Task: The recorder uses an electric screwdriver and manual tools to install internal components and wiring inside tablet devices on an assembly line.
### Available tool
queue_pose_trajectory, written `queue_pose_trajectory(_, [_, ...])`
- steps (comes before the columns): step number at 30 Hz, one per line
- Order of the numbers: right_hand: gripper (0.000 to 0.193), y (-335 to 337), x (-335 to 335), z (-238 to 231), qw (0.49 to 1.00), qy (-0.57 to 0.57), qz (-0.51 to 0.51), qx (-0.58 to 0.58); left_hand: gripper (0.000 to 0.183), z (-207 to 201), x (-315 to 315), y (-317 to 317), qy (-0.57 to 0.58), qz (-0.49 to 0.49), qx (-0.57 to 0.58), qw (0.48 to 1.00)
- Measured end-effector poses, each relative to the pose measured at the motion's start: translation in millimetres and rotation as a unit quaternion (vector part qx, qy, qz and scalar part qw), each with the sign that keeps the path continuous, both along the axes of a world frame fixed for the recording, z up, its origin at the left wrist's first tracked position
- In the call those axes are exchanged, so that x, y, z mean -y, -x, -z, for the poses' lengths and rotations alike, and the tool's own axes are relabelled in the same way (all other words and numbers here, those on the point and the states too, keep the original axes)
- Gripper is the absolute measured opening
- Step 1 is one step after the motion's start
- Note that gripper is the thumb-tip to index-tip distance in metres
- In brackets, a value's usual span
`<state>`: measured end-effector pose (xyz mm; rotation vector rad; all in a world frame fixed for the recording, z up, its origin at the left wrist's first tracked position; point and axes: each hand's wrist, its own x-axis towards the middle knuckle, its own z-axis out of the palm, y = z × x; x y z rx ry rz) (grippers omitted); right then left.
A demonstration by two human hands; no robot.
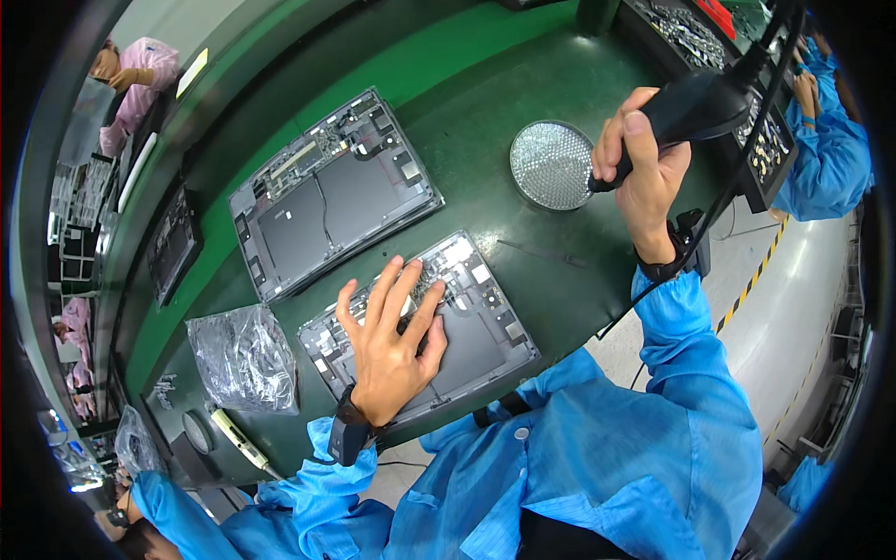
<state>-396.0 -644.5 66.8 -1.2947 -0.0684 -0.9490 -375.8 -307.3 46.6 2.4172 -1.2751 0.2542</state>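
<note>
My right hand (646, 173) is wrapped round a black electric screwdriver (698, 107), whose cable runs up to the right. The screwdriver's tip end is beside the rim of a round screw dish (549, 166) with a dimpled, silvery surface. Fingers spread, my left hand (394, 347) lies over the upper part of an opened laptop base (481, 350), covering part of its circuit board. Nothing shows in that hand. Behind it, another opened laptop base (364, 201) rests on the green mat, apparently stacked on one more.
A thin dark strip (541, 253) lies right of the near laptop. At left are a plastic-wrapped packet (245, 359), a yellowish electric screwdriver (238, 439) and a small round dish (197, 433). Part trays (686, 37) stand at the far right. Co-workers sit left and right.
</note>
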Motion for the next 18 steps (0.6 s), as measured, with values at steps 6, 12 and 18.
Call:
queue_pose_trajectory(6, [0.016, -0.1, -1.9, 3.7, 1.0, 0.002, -0.013, -0.013, 0.047, -0.4, -0.2, 1.4, -0.004, -0.007, -0.006, 1.0])
queue_pose_trajectory(12, [0.016, -1.1, -2.2, 5.7, 0.999, 0.015, 0.004, -0.031, 0.045, -0.4, -0.2, 1.5, -0.005, -0.011, -0.007, 1.0])
queue_pose_trajectory(18, [0.016, -1.7, -2.1, 5.8, 1.0, 0.01, 0.005, -0.023, 0.046, 1.1, -0.9, 1.3, -0.005, -0.015, -0.013, 1.0])
